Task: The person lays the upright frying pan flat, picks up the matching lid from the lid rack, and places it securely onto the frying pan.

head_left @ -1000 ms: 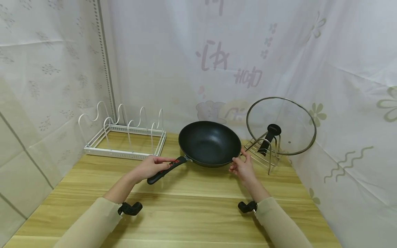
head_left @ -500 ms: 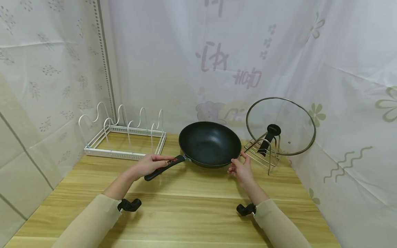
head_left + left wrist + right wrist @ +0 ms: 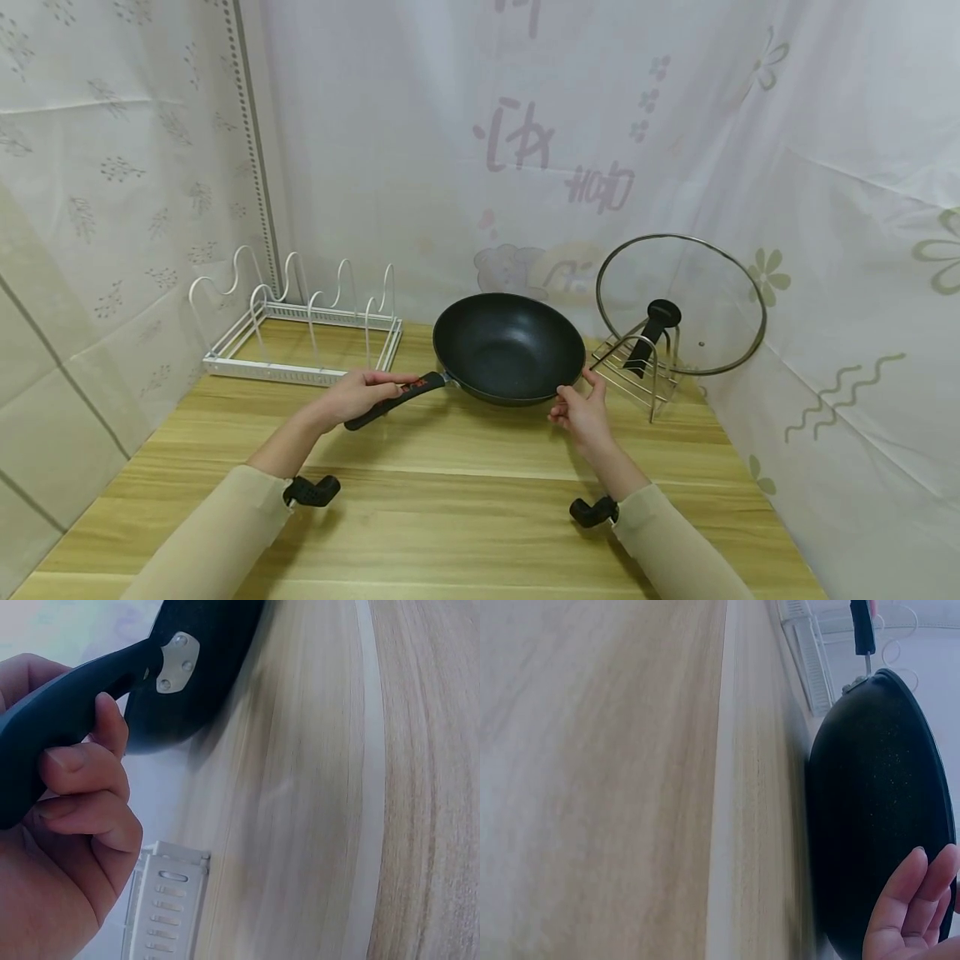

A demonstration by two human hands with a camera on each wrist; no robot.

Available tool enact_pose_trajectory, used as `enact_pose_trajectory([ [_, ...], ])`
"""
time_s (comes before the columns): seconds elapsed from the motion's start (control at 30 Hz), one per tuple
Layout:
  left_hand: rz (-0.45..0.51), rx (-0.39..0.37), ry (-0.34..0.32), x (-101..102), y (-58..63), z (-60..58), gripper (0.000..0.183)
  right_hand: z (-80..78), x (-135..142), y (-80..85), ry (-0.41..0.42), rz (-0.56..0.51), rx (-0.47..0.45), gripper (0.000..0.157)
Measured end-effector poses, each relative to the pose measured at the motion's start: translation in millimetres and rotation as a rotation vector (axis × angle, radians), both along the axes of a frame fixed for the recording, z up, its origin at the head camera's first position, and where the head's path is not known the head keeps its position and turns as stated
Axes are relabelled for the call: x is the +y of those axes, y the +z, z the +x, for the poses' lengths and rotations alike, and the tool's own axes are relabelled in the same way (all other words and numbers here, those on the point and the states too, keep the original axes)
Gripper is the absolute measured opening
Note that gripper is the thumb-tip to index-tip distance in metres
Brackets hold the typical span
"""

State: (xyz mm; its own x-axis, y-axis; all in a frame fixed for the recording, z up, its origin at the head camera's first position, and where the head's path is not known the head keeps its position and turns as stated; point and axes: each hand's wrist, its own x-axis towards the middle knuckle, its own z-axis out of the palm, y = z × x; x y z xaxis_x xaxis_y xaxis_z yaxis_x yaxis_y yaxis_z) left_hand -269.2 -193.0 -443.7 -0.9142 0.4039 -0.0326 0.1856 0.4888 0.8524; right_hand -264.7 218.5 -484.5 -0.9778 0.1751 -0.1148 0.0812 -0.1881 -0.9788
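Note:
A black wok [image 3: 504, 350] stands at the back middle of the wooden table, its dark inside tilted toward the head camera. My left hand [image 3: 358, 398] grips its black handle [image 3: 431, 382], thumb on one side and curled fingers on the other. In the left wrist view a riveted metal bracket [image 3: 178, 664] joins handle and pan. At the right side of the rim, my right hand [image 3: 585, 421] pinches the wok. The right wrist view has its fingers [image 3: 896, 900] against the outer wall; the thumb is hidden there.
A white wire rack [image 3: 262, 368] with upright loops stands at the back left. Right of the wok, a metal wire stand [image 3: 652, 387] bears a large glass lid [image 3: 763, 321] with a black knob [image 3: 663, 313]. Fabric-covered walls [image 3: 420, 167] close off the back and sides.
The wok's handle end has swung slightly left and away from the person, and my left hand has moved with it. My right hand has shifted very slightly left along the rim.

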Motion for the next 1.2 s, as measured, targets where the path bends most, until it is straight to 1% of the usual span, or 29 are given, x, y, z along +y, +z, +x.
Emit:
enact_pose_trajectory([
  [0.07, 0.0, 0.009, 0.002, 0.0, -0.2, -0.9, 0.04, 1.2, -1.0, 0.6, 0.0, 0.004, 0.003, 0.077],
  [0.4, -0.001, 0.005, 0.02, -2.2, 0.9, -2.9, 0.04, 6.0, -6.1, -0.2, -0.015, 0.013, -0.004, 0.077],
  [0.53, -0.006, 0.021, 0.015, -4.7, 1.2, -4.4, 0.039, 7.4, -8.1, 0.2, -0.019, 0.014, 0.0, 0.075],
  [0.73, -0.005, 0.032, 0.008, -7.5, 0.5, -10.4, 0.038, 10.0, -10.6, 2.0, -0.022, 0.017, 0.004, 0.076],
  [0.9, -0.001, 0.036, -0.021, -11.2, -1.6, -15.6, 0.038, 12.0, -12.1, 1.7, -0.018, 0.033, -0.005, 0.078],
  [1.03, -0.005, 0.024, -0.03, -14.6, -3.7, -20.1, 0.038, 13.7, -13.9, 2.0, -0.019, 0.045, -0.015, 0.079],
  [1.2, -0.007, 0.008, -0.034, -17.9, -3.6, -23.4, 0.039, 14.7, -16.2, 2.9, -0.026, 0.041, -0.017, 0.08],
])
